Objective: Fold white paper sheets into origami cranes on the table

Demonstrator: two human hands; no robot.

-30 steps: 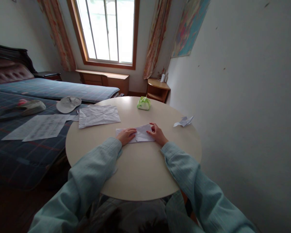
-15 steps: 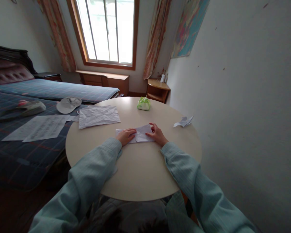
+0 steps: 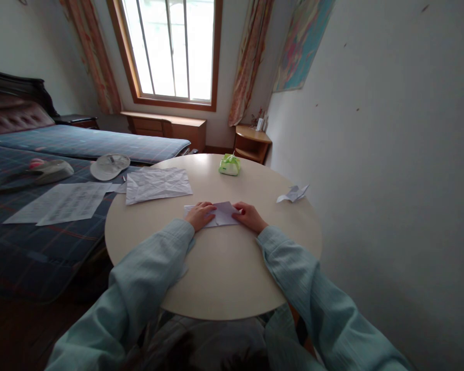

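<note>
On the counter [image 3: 224, 273], just 12 o'clock of centre, the paper [image 3: 222, 215] was pinched at 3 o'clock by the right hand [image 3: 249, 216] and covered near 9 by the left hand [image 3: 201, 215], its grip not discernible. It was judged light, easily creased, best held by its edges.

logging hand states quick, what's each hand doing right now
Left hand: open, resting on top of the folded paper.
Right hand: looks closed on the folded paper's right end.
</note>
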